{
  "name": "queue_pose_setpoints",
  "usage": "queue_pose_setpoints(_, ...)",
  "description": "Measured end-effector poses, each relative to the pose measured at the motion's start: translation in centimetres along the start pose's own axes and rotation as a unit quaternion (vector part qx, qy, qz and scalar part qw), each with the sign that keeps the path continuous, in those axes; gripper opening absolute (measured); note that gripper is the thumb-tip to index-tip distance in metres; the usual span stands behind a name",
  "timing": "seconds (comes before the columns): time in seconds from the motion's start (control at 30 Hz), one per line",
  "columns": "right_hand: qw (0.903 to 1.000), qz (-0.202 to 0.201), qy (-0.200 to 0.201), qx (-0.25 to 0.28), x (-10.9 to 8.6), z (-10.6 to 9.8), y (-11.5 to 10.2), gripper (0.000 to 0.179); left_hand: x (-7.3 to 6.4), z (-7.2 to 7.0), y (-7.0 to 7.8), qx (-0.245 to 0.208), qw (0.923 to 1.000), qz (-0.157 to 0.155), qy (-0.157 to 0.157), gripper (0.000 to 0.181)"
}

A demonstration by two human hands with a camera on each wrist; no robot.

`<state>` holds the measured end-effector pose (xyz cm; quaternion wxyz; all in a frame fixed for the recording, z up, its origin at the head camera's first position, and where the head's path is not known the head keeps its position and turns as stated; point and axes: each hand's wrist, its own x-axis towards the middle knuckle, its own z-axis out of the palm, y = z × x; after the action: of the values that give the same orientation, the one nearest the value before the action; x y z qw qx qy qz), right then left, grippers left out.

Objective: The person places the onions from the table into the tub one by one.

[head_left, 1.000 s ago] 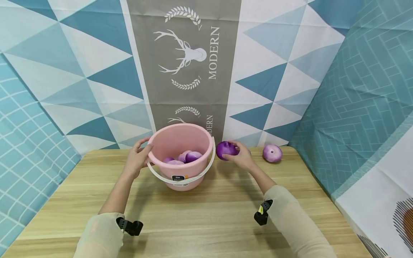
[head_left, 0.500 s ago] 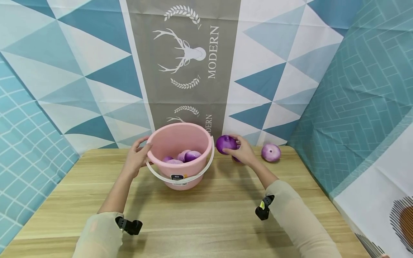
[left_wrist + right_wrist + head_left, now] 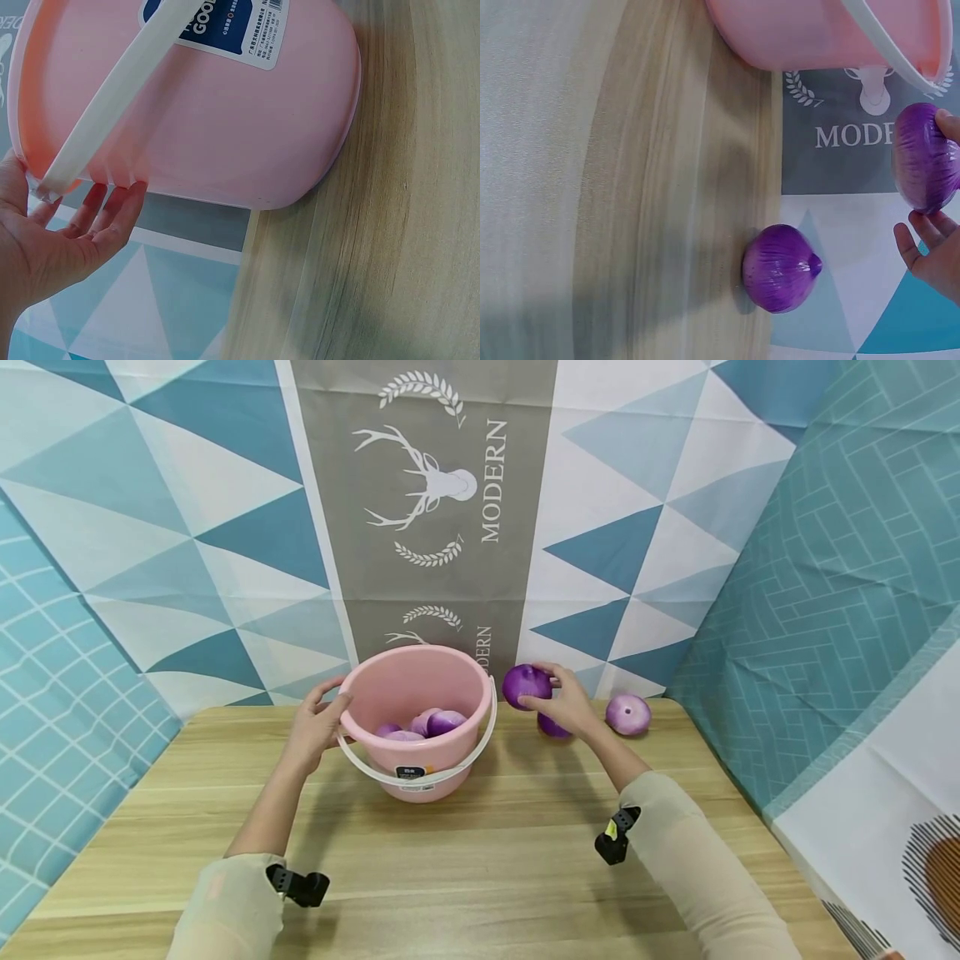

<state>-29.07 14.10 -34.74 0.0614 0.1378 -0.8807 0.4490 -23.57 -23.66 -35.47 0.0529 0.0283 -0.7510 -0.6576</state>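
A pink bucket [image 3: 431, 770] with a white handle stands near the back of the table, several purple onions [image 3: 447, 722] lying inside it. My left hand [image 3: 313, 727] grips its left rim; in the left wrist view the fingers [image 3: 112, 217] curl beneath the rim beside the handle's end. To the right of the bucket, my right hand [image 3: 567, 700] holds a purple onion [image 3: 525, 686] between thumb and fingers, raised off the table. Under that hand sits another purple onion [image 3: 553, 727], seen whole in the right wrist view.
A paler onion [image 3: 628, 715] rests at the table's back right corner. Behind the wooden table [image 3: 465, 877] hangs a patterned wall cloth [image 3: 495, 568], close to the bucket. The bucket's handle [image 3: 450, 772] hangs down across its front.
My right hand has lifted its onion upward from the table, and the onion beneath has come into view. The left hand stays on the bucket's rim.
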Motion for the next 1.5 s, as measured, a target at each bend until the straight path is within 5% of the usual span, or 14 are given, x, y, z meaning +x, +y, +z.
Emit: queue_pose_setpoints(1.5,0.9992,-0.036,0.017,0.000,1.6,-1.5,-3.5,0.068,0.1,-0.3,-0.1,0.003,1.0000,0.002,-0.008,0.059)
